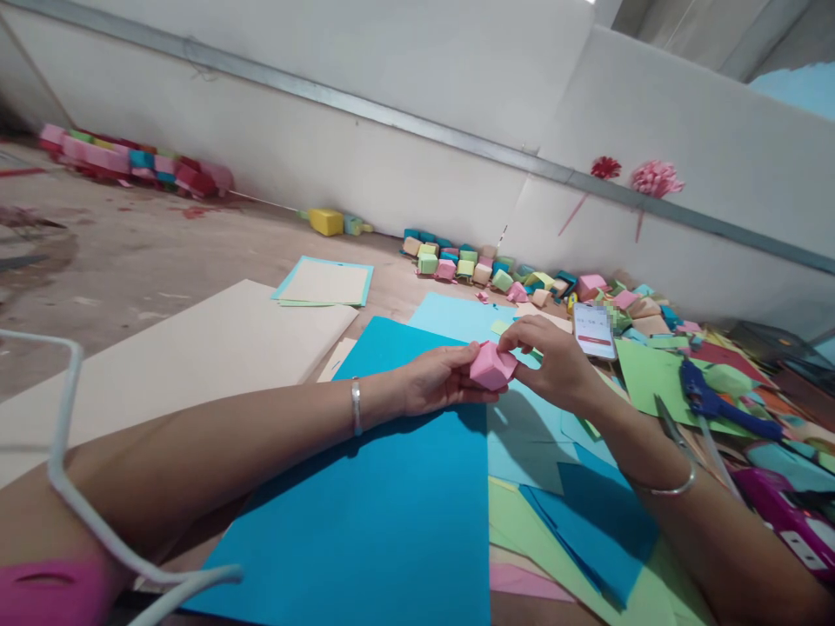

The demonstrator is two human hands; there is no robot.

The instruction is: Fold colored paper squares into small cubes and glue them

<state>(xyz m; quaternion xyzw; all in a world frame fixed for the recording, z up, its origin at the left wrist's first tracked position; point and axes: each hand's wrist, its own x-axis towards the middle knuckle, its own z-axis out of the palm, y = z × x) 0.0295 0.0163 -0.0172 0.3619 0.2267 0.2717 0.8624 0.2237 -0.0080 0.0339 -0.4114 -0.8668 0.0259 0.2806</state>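
Note:
A small pink folded paper box (491, 366) is between my two hands, above the edge of a large blue paper sheet (391, 513). My left hand (444, 380) grips it from the left, thumb on top and fingers underneath. From the right, my right hand (544, 361) pinches the box's edge with thumb and fingertips. Light blue sheets (528, 443) lie beneath the hands. The underside of the box is hidden by my fingers.
Rows of small coloured paper boxes (466, 267) line the wall. A phone (593, 330), scissors (671, 426), a blue glue gun (718, 404) and a purple power strip (783, 513) lie at right. A white cable (62, 435) loops at left. Cream sheets (196, 365) lie beyond my left arm.

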